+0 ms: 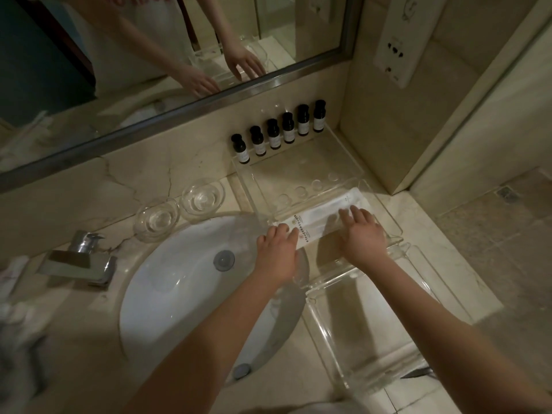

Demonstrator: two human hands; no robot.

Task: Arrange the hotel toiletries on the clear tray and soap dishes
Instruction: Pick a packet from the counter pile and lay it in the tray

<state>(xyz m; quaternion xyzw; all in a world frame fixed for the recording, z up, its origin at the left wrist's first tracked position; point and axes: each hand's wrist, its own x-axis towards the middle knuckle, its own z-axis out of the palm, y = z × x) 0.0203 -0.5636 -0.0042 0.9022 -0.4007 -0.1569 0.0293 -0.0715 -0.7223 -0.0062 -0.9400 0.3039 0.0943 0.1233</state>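
Note:
A clear acrylic tray [298, 171] stands in the counter's back right corner. Several small dark bottles [280, 131] with pale labels line its raised back step. White wrapped toiletry packets [322, 212] lie along the tray's front edge. My left hand [276, 249] presses fingertips on the packets' left end. My right hand [361, 231] rests flat on their right end, fingers spread. Two clear glass soap dishes [203, 197] [156, 218] sit left of the tray, with nothing in them.
A white basin [179, 279] lies below my left arm, with a chrome faucet [80, 261] at its left. A second clear acrylic tray [367, 318] sits near the counter's front right. A mirror [149, 55] spans the back wall. A wall socket panel [397, 40] hangs at upper right.

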